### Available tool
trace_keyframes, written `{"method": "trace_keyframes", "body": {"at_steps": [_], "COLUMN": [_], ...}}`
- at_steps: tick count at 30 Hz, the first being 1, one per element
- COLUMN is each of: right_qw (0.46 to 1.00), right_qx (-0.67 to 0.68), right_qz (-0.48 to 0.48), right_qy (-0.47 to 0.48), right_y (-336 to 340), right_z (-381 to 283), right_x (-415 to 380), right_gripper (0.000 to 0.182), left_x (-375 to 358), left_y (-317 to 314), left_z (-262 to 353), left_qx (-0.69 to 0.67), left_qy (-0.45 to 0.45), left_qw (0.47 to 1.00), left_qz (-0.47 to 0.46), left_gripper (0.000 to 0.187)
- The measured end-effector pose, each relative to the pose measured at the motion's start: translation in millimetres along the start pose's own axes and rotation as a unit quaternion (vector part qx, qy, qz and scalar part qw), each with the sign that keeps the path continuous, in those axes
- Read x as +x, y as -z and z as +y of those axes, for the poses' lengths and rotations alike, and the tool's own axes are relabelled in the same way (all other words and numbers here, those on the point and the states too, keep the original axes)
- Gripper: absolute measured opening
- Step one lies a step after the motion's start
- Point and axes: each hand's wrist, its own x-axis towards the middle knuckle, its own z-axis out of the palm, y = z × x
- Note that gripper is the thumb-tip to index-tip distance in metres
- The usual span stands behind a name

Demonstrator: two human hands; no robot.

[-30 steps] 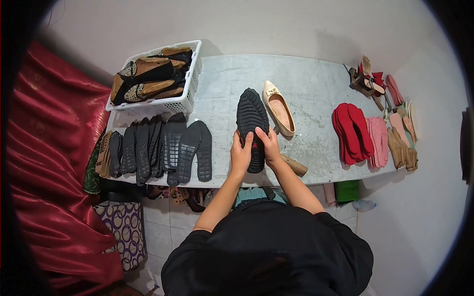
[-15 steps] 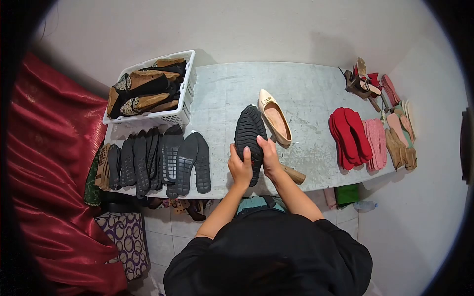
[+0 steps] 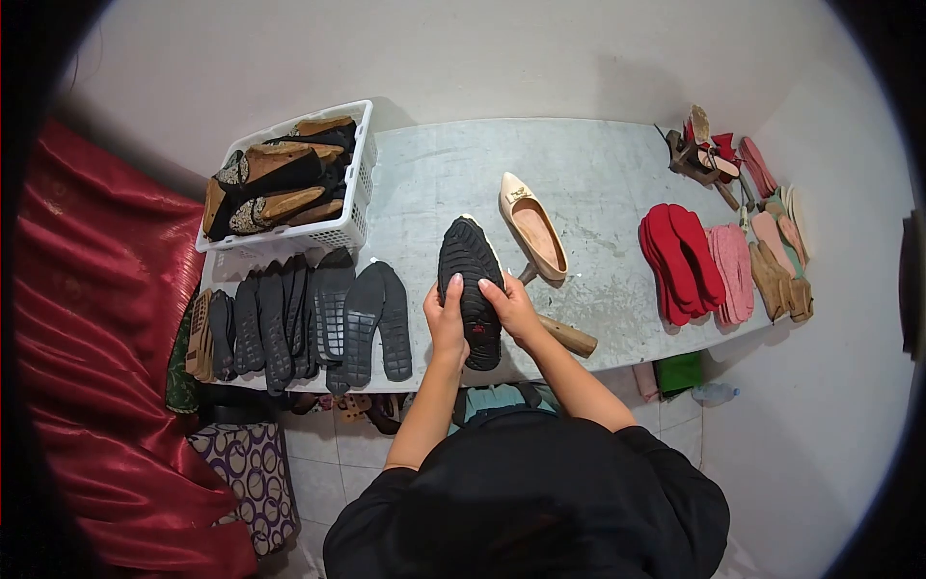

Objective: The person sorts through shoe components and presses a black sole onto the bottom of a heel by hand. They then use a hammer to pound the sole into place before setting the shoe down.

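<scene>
A black shoe sole (image 3: pixel 470 253) with wavy ridges and a small red mark is held over the front of the table, its tread towards me. My left hand (image 3: pixel 447 323) grips its left edge, thumb pressed on the tread. From the other side my right hand (image 3: pixel 514 309) holds it the same way; the fingers of both hands are mostly hidden underneath. Just beyond lies a cream pointed flat shoe (image 3: pixel 533 230) with a metal ornament. By my right wrist rests a wooden handle (image 3: pixel 569 336), partly covered by the arm; a metal piece shows near that hand.
Black soles (image 3: pixel 362 323) line the table's left front, below a white basket (image 3: pixel 359 207) of unfinished shoes. Red insoles (image 3: pixel 680 262), pink insoles (image 3: pixel 730 275) and brown pieces (image 3: pixel 772 285) lie on the right. Tools and straps (image 3: pixel 696 159) sit at the back right corner.
Both hands have tilted the sole and drawn it slightly left and nearer. My right thumb has moved down onto the middle of the tread.
</scene>
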Motion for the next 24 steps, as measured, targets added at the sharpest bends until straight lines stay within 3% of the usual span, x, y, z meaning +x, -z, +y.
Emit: {"method": "trace_keyframes", "body": {"at_steps": [2, 4, 5, 7, 9, 10, 11, 12, 14, 21, 24], "right_qw": [0.999, 0.936, 0.953, 0.963, 0.971, 0.882, 0.735, 0.735, 0.671, 0.669, 0.65], "right_qx": [-0.041, -0.338, -0.298, -0.267, -0.236, -0.471, -0.675, -0.675, -0.735, -0.738, -0.742], "right_qz": [-0.002, -0.019, -0.034, -0.027, -0.022, 0.015, 0.051, 0.048, 0.08, 0.083, 0.132], "right_qy": [-0.005, 0.1, 0.039, 0.025, 0.012, -0.013, -0.036, -0.037, -0.064, 0.034, 0.095], "right_y": [6.6, 19.0, 24.0, 41.9, 66.0, 79.2, 89.5, 95.6, 103.7, 103.3, 83.8], "right_z": [4.3, -3.7, -12.0, -6.3, 7.5, 18.1, 28.4, 36.3, 48.7, 59.2, 37.9], "right_x": [5.5, 9.1, 3.8, -4.8, -17.9, -30.1, -41.1, -51.4, -65.2, -65.6, -59.7], "right_gripper": [0.029, 0.033, 0.04, 0.042, 0.044, 0.044, 0.045, 0.045, 0.045, 0.037, 0.033], "left_x": [1.8, 4.0, 4.5, 5.1, 6.5, 7.5, 8.4, 8.4, 7.2, 7.8, 11.2], "left_y": [2.3, 3.4, 5.2, 8.6, 10.2, 13.5, 17.3, 20.3, 22.5, 43.9, 61.6], "left_z": [0.6, 0.4, 0.6, 4.2, 11.8, 12.4, 11.8, 11.6, 14.4, 16.0, 22.9], "left_qx": [-0.008, -0.016, -0.007, 0.003, -0.01, -0.01, -0.004, 0.001, -0.012, -0.003, 0.005], "left_qy": [0.019, 0.037, 0.022, 0.006, 0.02, 0.02, 0.011, 0.003, 0.015, -0.001, -0.024], "left_qw": [1.0, 0.999, 1.0, 1.0, 0.998, 0.998, 0.998, 0.999, 0.998, 0.999, 0.999], "left_qz": [0.013, 0.024, 0.011, 0.001, 0.061, 0.064, 0.059, 0.053, 0.06, 0.043, 0.045], "left_gripper": [0.026, 0.027, 0.028, 0.029, 0.03, 0.03, 0.027, 0.025, 0.025, 0.024, 0.022]}}
